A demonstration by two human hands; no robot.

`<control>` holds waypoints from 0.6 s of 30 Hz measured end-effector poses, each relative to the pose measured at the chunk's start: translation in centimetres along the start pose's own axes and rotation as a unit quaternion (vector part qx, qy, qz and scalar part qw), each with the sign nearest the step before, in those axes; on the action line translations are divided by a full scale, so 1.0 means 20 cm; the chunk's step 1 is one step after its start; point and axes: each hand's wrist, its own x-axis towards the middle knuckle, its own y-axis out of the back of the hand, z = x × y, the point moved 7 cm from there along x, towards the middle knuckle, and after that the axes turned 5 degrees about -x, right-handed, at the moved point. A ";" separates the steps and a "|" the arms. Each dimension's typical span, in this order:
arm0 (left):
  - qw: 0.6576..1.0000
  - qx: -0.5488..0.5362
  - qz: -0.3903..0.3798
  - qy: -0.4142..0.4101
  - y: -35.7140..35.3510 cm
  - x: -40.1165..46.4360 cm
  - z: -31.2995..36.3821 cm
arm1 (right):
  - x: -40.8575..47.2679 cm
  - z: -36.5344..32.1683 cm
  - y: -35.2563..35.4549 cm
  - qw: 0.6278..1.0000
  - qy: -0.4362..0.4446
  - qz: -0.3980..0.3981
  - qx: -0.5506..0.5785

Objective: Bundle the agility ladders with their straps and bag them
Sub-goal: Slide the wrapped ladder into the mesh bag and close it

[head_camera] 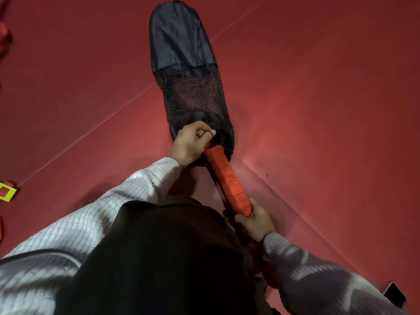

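A long black bag (181, 46) with a mesh middle section lies on the red floor, its mouth toward me. My left hand (192, 142) grips the bag's mouth, fingers curled round the fabric. A bundled orange agility ladder (227, 176) points into the opening, its far end just inside the bag. My right hand (255, 220) holds the bundle's near end, fingers curled under it. Black and orange straps hang below the bundle near my right wrist.
More orange ladder material (4, 35) lies at the far left edge. A yellow-green rung piece (6, 192) sits at the left. A dark phone-like object (394, 296) lies on the floor at the lower right. Floor seams run diagonally.
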 end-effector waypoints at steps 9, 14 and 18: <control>0.992 0.027 -0.124 -0.011 -0.14 -0.21 0.14 | 0.20 -0.40 0.05 0.998 -0.020 0.042 -0.046; 0.985 -0.026 -0.165 -0.029 -0.21 -0.30 0.17 | 0.32 -0.60 0.14 0.994 0.008 0.105 -0.016; 0.996 -0.019 -0.083 0.010 -0.12 -0.26 0.10 | 0.31 -0.59 0.11 0.987 0.005 0.157 -0.022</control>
